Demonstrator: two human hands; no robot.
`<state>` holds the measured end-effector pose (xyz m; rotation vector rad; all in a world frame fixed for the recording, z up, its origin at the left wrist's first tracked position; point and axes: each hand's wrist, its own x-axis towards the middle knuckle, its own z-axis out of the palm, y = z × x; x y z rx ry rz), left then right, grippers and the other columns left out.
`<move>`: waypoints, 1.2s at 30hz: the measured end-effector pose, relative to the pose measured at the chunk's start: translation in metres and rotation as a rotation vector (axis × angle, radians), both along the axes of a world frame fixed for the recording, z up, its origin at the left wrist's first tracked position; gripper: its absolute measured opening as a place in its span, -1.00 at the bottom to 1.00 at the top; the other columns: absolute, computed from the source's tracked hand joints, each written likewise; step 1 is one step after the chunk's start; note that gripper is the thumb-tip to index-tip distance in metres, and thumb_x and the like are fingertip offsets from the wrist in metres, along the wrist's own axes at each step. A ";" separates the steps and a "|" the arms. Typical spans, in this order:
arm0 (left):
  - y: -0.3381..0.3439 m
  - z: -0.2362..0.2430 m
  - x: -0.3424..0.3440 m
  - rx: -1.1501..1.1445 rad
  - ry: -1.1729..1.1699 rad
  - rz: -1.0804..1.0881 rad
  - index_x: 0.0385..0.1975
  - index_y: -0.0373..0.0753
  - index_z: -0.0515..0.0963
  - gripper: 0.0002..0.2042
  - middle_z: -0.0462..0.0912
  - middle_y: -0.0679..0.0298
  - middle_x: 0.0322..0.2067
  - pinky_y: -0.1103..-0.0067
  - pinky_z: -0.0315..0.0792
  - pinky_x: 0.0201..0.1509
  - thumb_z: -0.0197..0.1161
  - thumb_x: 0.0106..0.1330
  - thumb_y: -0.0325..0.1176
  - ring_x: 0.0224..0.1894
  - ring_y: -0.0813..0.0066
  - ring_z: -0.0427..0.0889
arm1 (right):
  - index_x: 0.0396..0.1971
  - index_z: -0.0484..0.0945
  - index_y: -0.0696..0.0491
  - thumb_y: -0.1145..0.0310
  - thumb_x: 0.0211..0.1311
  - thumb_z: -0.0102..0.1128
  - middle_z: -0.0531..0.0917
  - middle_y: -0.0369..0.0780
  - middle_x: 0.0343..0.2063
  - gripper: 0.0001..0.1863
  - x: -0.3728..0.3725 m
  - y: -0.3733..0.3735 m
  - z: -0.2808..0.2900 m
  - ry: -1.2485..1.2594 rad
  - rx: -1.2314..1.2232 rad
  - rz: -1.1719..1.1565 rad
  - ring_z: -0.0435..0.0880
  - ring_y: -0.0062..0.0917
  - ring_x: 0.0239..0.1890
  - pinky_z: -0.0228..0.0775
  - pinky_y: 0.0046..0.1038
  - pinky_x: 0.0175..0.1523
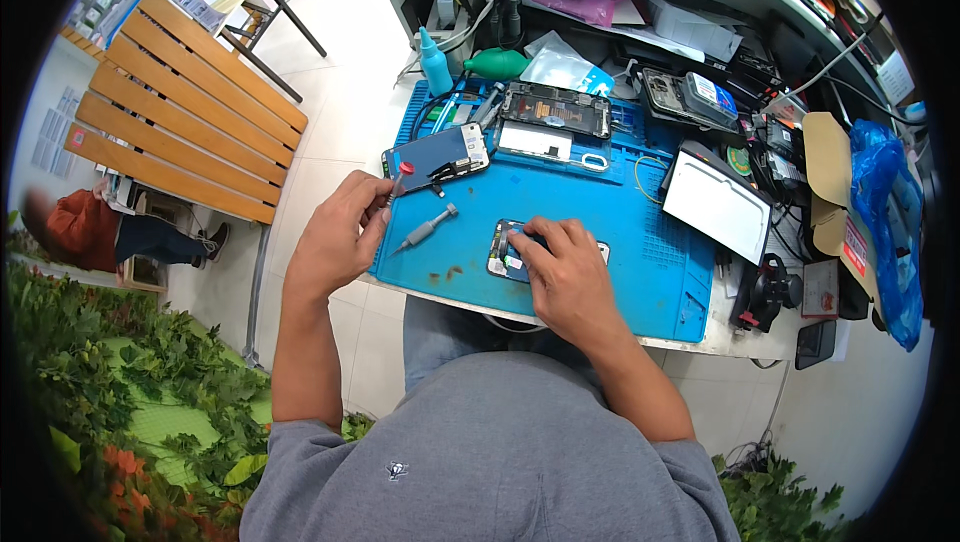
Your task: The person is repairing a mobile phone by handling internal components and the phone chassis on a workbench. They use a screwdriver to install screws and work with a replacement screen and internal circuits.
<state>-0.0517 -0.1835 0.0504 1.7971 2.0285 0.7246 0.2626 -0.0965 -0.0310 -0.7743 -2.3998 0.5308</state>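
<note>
Left hand (340,227): thumb and fingertips closed together on a slim red-topped tool (406,169), red end up, at the mat's left border.
Right hand (570,277): fingertips down on a small phone panel (497,260); pinching a part or merely pressing, not discernible (the fingers mask the middle).
Phone panel: beneath the right fingertips, both ends partly showing; to the right of the left grip, well apart from it.
Panel handling: judged best kept flat, with light fingertip pressure and no levering at its rim.
Tool handling: best brought in upright, clear of the right fingertips.
Grey driver (428,228): loose between the two grips, nearer the left; a likely snag for a low crossing, so pass above it.
Dark phone screen (432,159): just beyond the left fingertips; little room there.
Blue mat (590,190): open stretch beyond the right hand, as far as the opened phone (560,114); front edge near the panel, on the body side.
White-faced panel (715,204): beyond and right of the right hand, bounding that side.
</note>
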 end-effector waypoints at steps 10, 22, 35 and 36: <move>0.002 -0.018 -0.005 -0.066 0.087 -0.026 0.09 -0.26 0.81 -0.73 0.77 0.19 -0.11 0.44 0.68 -0.06 0.53 0.41 -0.54 -0.19 0.31 0.81 | 0.23 0.77 0.09 0.59 0.32 0.37 0.72 -0.17 0.18 -0.53 -0.001 -0.002 0.006 0.012 -0.011 0.007 0.62 -0.21 0.18 0.47 -0.16 0.19; -0.001 -0.016 0.019 -0.117 0.079 -0.042 0.05 -0.27 0.85 -0.66 0.83 0.21 -0.19 0.53 0.71 -0.13 0.68 0.27 -0.46 -0.26 0.47 0.81 | 0.22 0.78 0.09 0.60 0.30 0.38 0.72 -0.19 0.17 -0.53 -0.002 -0.001 0.007 0.003 0.013 -0.004 0.62 -0.22 0.19 0.48 -0.16 0.20; 0.057 -0.020 0.039 0.226 -0.505 -0.108 0.30 -0.36 0.61 -0.62 0.76 0.18 0.07 0.47 0.79 0.12 0.47 0.54 -0.58 0.02 0.38 0.83 | 0.25 0.75 0.10 0.60 0.29 0.38 0.72 -0.16 0.16 -0.50 -0.001 -0.001 0.010 -0.013 0.002 0.002 0.63 -0.20 0.16 0.51 -0.16 0.23; 0.070 -0.021 0.042 0.238 -0.595 -0.117 0.30 -0.35 0.56 -0.63 0.76 0.17 0.07 0.46 0.79 0.15 0.45 0.57 -0.56 0.05 0.37 0.84 | 0.25 0.75 0.10 0.60 0.29 0.38 0.72 -0.16 0.16 -0.50 0.000 -0.001 0.010 -0.015 0.004 0.003 0.63 -0.20 0.16 0.52 -0.16 0.24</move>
